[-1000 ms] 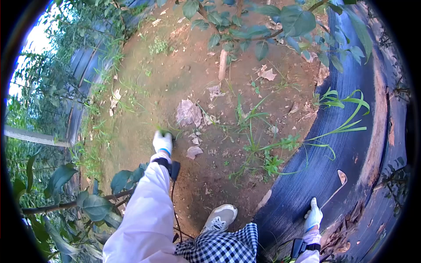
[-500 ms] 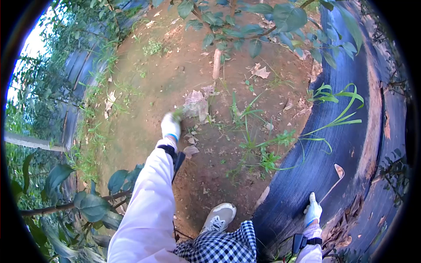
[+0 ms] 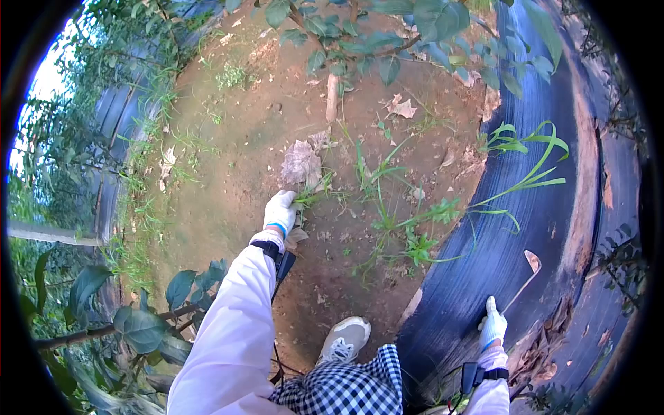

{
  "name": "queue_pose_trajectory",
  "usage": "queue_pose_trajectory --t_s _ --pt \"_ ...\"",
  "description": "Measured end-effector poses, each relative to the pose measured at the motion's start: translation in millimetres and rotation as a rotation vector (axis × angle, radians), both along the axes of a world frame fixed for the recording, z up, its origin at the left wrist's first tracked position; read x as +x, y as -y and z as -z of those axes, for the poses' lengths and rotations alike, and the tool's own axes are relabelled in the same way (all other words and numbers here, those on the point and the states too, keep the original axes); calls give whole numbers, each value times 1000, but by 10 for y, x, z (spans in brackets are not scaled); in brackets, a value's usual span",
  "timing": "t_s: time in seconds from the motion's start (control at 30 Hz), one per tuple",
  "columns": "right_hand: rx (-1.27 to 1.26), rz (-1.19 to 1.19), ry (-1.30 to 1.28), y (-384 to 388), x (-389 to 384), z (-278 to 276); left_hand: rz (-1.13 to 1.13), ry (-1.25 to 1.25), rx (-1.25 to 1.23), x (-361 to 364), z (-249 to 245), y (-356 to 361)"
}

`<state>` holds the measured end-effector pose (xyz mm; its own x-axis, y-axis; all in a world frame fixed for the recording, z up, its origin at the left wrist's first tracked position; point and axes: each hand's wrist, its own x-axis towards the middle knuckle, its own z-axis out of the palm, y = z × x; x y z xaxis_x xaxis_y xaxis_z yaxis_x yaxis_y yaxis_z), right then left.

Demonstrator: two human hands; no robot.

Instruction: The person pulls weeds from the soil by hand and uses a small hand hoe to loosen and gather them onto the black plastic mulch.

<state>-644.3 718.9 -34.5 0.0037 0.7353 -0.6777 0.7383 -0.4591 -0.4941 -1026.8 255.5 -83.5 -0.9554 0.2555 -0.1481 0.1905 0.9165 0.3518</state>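
Observation:
My left hand (image 3: 282,209), in a white glove with a blue cuff edge, is low over the bare soil. Its fingers are closed on a small tuft of grass (image 3: 306,199), just below a dry brown leaf (image 3: 301,163). My right hand (image 3: 493,325), also gloved, rests over the black ground sheet (image 3: 449,297) at lower right. It is wrapped round a small hand hoe (image 3: 523,285) with a thin shaft and a bent, pale blade; the grip is hidden in the palm. Green weeds (image 3: 418,249) grow between the two hands.
A slim tree trunk (image 3: 332,97) rises ahead, with leafy branches (image 3: 443,28) overhead. Another leafy branch (image 3: 142,325) reaches in at lower left. Long grass blades (image 3: 529,181) lean over the sheet. My shoe (image 3: 344,339) stands on the soil near a checked cloth (image 3: 346,387).
My left hand has moved slightly right and down, to the grass below the dry leaf. My right hand stays nearly in place with the hoe. The view has shifted slightly.

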Motion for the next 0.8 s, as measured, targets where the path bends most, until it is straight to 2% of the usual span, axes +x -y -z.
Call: queue_pose_trajectory --t_s 0.1,0.13,0.17,0.23,0.27,0.3,0.33,0.37,0.43,0.47,0.5,0.57,0.6,0.63,0.7,0.8 --pt "-1 9 -2 12 -17 -10 -407 32 382 7 128 159" --pt "0 8 3 18 -28 -17 -407 121 475 -11 296 277" --pt "1 6 9 22 -39 -28 -250 68 297 18 158 166" --pt "-8 -2 1 22 -20 -26 64 -33 -55 144 -446 -300" --pt "-8 -1 -8 17 2 2 157 81 -85 123 -582 -420" --pt "-5 0 -20 10 3 2 267 99 -123 55 -377 -369" --pt "-17 -5 -22 6 -3 -9 304 -9 -114 37 -80 -290" --pt "-9 -6 -18 6 -22 -21 337 -119 -105 47 -3 -306" --pt "3 -3 -5 15 -34 -8 -229 44 469 63 132 -277" --pt "-9 14 2 -21 21 64 -557 253 578 104 -389 -499" --pt "-12 14 6 -3 47 54 -580 362 588 71 -310 -393" --pt "-14 6 4 -10 6 20 81 21 32 116 -247 -351" --pt "-10 -3 17 5 -19 -17 170 -13 53 170 -323 -440" --pt "-10 -8 -3 18 -30 -44 239 -30 70 158 -173 -432" --pt "-8 -3 -9 24 -25 -44 199 124 38 70 65 -455" --pt "-15 -11 1 10 -13 -23 -181 231 483 61 134 -605"
